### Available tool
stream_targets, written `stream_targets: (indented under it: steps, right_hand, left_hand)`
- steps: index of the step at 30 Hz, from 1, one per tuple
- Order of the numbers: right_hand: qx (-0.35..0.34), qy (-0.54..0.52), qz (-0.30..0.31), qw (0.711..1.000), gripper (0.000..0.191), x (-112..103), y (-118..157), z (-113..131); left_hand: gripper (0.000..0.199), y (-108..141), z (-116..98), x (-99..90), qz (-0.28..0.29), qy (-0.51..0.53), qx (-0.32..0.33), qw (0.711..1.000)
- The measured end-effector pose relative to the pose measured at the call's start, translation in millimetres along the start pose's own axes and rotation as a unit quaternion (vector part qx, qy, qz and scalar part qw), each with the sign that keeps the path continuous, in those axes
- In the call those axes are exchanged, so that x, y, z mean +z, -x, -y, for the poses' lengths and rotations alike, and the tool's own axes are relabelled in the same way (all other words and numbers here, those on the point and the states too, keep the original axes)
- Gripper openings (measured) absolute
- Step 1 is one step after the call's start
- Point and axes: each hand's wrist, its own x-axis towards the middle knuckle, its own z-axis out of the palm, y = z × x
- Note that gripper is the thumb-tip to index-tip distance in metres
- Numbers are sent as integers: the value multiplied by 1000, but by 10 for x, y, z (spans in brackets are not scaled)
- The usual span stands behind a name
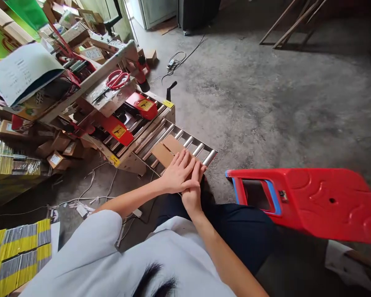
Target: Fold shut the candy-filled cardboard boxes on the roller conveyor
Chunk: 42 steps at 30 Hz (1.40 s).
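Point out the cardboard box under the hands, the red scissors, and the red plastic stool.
cardboard box (166, 150): head view, on its brown top flap.
red scissors (117, 79): head view, on the handle loops.
red plastic stool (321, 200): head view, on its red seat surface.

**Layout at the roller conveyor**

The cardboard box (167, 151) lies on the roller conveyor (185, 142), at its near end. The left hand (177, 173) rests on the box; the right hand (193, 190) lies just beside it, apparently touching the box edge. The scissors (117, 79) lie on the machine (111, 103) behind. The stool (312, 202) stands right of the conveyor.
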Motion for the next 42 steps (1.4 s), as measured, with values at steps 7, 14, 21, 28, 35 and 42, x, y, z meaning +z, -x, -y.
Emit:
stream_targets:
  steps: [7, 14, 21, 28, 35, 42]
  right_hand:
    - [81, -296, -64, 950, 81, -490, -8, -207]
    - [199, -276, -166, 925, 56, -1040, 385, -980]
    - [245, -273, -183, 912, 56, -1091, 1064, -1419]
    - [266, -276, -237, 893, 59, -1237, 1302, -1708]
    - [309, -297, -263, 864, 62, -1199, 1490, -1872]
    - [340, -246, -171, 892, 64, -1160, 1503, -1951]
  left_hand:
    - [118, 37, 257, -76, -7, -70, -5, 998]
    - [93, -132, 1431, -739, -20, -156, -119, 980]
    - [79, -587, 1352, -705, -49, -177, -91, 979]
    - [79, -474, 1622, -1096, 14, -161, -77, 984]
    - [73, -444, 1212, -634, -91, -223, -129, 962]
    - [67, 67, 492, 436, 6, -154, -20, 988]
